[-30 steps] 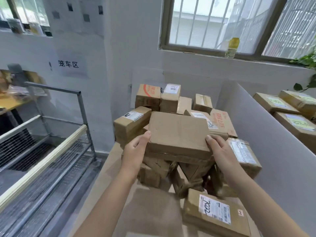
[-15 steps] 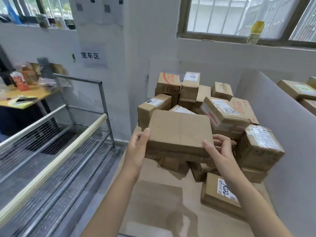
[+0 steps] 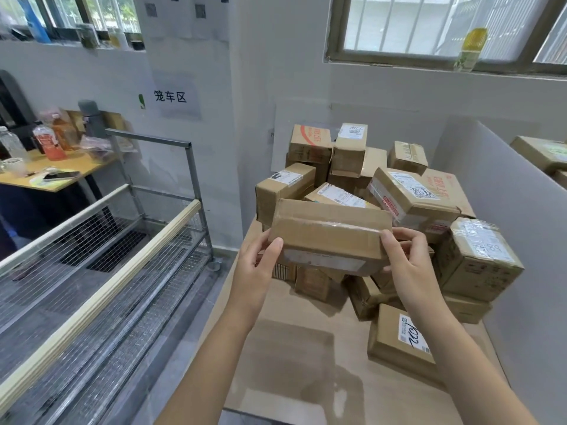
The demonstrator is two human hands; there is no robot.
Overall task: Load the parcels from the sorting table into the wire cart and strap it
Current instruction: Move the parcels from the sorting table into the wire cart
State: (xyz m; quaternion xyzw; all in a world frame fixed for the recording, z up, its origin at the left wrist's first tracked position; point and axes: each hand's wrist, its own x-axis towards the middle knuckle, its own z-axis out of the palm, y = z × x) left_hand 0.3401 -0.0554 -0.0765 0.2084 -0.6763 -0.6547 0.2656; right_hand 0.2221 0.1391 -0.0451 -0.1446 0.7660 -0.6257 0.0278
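Note:
I hold a flat brown cardboard parcel (image 3: 329,236) in the air above the sorting table (image 3: 294,357), tilted so its taped top and a side label face me. My left hand (image 3: 256,271) grips its left end and my right hand (image 3: 408,262) grips its right end. Behind it a heap of several taped cardboard parcels (image 3: 408,197) fills the back of the table. One labelled parcel (image 3: 399,342) lies alone near the front right. The wire cart (image 3: 101,265) stands to the left of the table, with a metal frame and mesh floor.
A white partition board (image 3: 521,228) borders the table on the right, with more parcels beyond it. White walls and a barred window stand behind. At far left a yellow desk (image 3: 61,176) carries bottles and a phone. A cream padded rail (image 3: 101,299) runs along the cart's near side.
I have lifted the flat parcel off the heap and tipped its near edge down toward me. The view has swung left, so more of the wire cart and desk shows.

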